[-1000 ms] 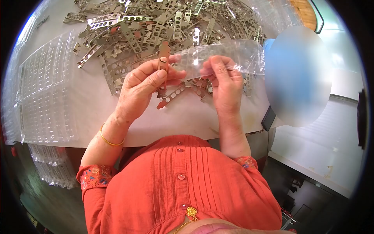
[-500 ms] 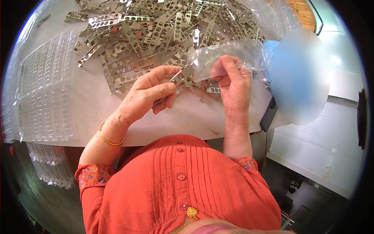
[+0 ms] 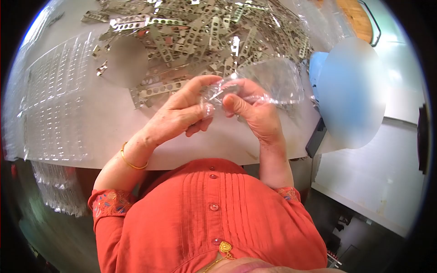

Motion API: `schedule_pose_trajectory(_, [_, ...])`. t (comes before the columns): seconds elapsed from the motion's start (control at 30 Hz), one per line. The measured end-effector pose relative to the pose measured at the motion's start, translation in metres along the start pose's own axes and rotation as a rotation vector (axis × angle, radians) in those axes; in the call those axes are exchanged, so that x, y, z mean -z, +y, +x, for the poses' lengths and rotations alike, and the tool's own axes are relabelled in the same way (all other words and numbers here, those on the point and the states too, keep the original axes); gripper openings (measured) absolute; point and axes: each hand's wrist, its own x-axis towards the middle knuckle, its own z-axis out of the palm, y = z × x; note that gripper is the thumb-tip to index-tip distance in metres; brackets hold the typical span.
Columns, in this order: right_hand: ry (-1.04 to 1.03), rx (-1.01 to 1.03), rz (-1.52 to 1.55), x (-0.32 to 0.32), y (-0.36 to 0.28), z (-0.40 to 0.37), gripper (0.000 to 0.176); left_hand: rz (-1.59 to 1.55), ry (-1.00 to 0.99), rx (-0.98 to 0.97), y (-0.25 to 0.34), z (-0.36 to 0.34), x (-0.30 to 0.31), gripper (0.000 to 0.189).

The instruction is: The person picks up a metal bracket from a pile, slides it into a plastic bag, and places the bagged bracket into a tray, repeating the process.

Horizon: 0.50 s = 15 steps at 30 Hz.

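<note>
The clear plastic bag (image 3: 276, 79) is stretched above the table (image 3: 109, 136), in front of the pile of metal strips (image 3: 191, 27). Its long axis runs mostly crosswise, from a crumpled end at the left hand (image 3: 184, 107) to a flatter end pointing right and slightly away from the person. The left thumb and forefinger are narrowly spaced, holding the crumpled end, with plastic over the thumb tip. The right hand (image 3: 255, 109) has its fingers bent in and its thumb close to them, gripping the bag partway along. A metal piece (image 3: 224, 92) shows between the hands, slanting up to the right; plastic and fingers hide its full outline. Clear trays (image 3: 57, 104) lie at left, and a dark phone-like object (image 3: 315, 139) sits near the table's right edge.
</note>
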Motion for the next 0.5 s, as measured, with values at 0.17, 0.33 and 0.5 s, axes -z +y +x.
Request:
schedule_pose_trajectory(0.17, [-0.078, -0.027, -0.065, -0.012, 0.005, -0.006, 0.022, 0.103, -0.011, 0.020, -0.002, -0.002, 0.000, 0.053])
schedule_pose_trajectory(0.33, [0.051, 0.034, -0.071, -0.005, -0.004, -0.007, 0.016, 0.348, -0.048, -0.120, -0.003, -0.001, 0.004, 0.046])
schedule_pose_trajectory(0.5, [0.034, -0.008, -0.009, 0.003, -0.009, -0.008, 0.017, 0.413, -0.025, -0.150, 0.004, -0.003, 0.000, 0.049])
